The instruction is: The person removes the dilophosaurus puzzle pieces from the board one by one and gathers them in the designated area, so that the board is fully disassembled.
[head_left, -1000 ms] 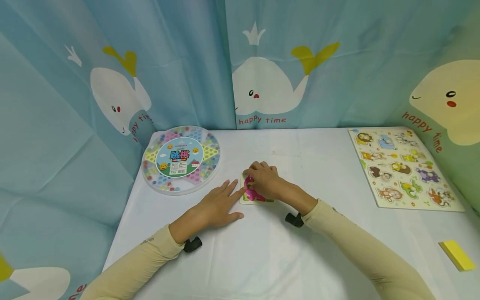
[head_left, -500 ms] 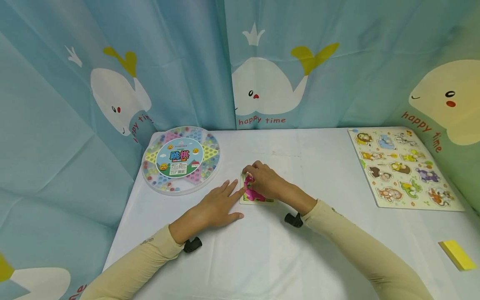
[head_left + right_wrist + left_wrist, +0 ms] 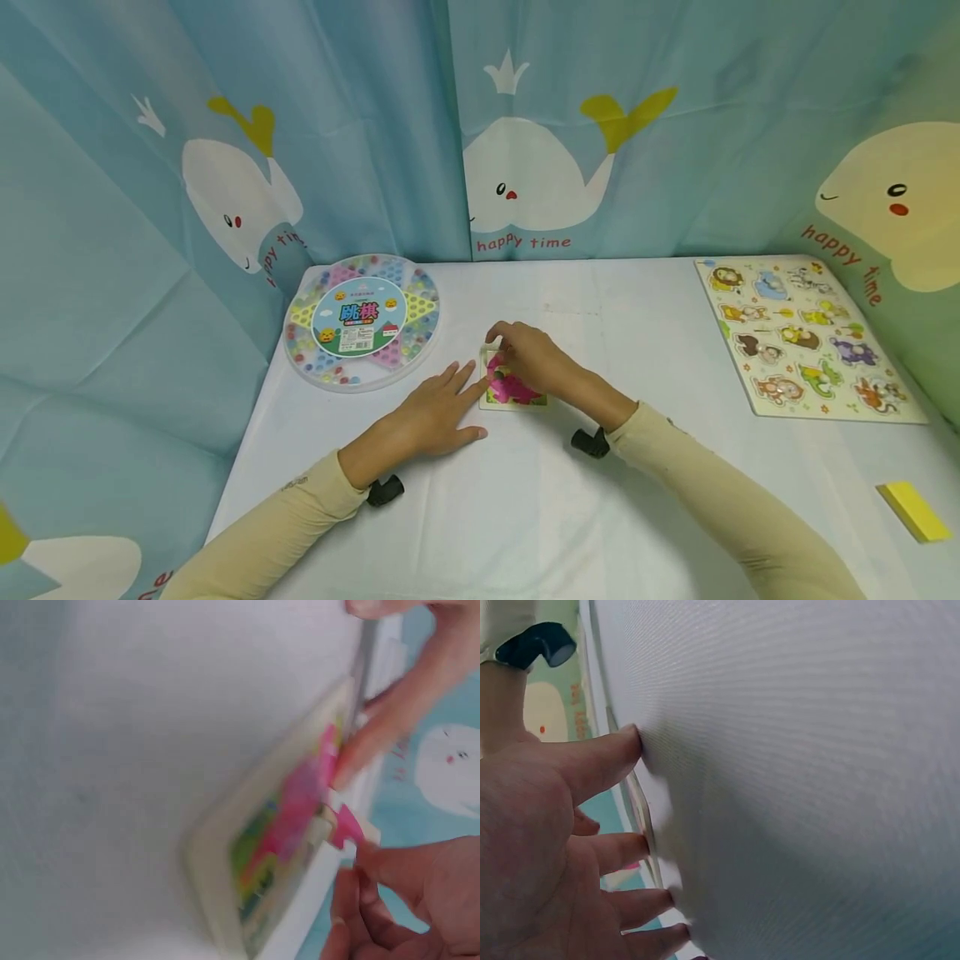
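Tabletop [image 3: 495, 517]: evenly lit, softly shadowed under right sleeve [image 3: 712, 487].
Fingers [image 3: 615, 851]: dimly lit, left wrist view.
Picture board [image 3: 289, 810]: blurred, seemingly by motion.

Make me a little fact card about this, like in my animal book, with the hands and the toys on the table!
Left grip: fingers spread, one at the left edge of the small puzzle
Right grip: pinching a pink piece at the puzzle; touching it or not is hard to tell
Puzzle colours: mostly pink and green, pale border
Far left: round game box with colourful little balls
Far right: big animal board
Near right: yellow block
Table: white
Behind: blue whale curtain
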Motion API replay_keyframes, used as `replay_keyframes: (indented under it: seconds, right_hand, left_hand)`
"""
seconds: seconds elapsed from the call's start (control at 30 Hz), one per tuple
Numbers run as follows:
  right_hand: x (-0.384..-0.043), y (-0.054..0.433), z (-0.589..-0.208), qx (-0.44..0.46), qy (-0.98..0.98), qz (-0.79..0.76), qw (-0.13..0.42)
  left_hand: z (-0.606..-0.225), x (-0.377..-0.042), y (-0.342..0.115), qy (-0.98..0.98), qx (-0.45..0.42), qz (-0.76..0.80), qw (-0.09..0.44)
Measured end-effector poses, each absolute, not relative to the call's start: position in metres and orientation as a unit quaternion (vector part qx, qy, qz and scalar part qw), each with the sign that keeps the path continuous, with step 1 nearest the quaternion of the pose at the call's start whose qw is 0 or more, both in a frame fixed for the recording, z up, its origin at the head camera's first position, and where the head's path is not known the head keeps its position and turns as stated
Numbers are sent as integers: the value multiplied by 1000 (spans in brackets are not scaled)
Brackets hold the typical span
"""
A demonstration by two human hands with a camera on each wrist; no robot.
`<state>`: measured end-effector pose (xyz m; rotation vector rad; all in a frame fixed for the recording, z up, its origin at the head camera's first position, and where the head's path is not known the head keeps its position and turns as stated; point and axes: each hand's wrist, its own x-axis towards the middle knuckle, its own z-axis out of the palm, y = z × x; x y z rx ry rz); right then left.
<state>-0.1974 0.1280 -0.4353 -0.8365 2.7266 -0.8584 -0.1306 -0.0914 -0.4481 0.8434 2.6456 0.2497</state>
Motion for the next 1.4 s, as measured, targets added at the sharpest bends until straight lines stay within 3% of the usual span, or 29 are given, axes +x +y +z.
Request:
replay_keyframes:
  seconds: [0.1, 0.4, 0.77, 1.0, 1.4]
  right_hand:
    - [-201, 138, -426, -267, 903, -323, 98]
    - [-219, 196, -405, -225, 912, -334, 74]
    - [-227, 260, -412, -162, 924, -319, 138]
    - [-231, 271, -426, -143, 918, -329, 167]
    - [-229, 265, -440, -144, 941, -284, 119]
  left_hand:
    - [-449, -130, -91, 935, 294, 89, 180]
    - [-448, -129, -92, 935, 290, 89, 183]
    - [-449, -129, -93, 934, 291, 89, 185]
    - [-451, -131, -93, 935, 292, 88, 183]
    - [-449, -130, -91, 934, 295, 90, 183]
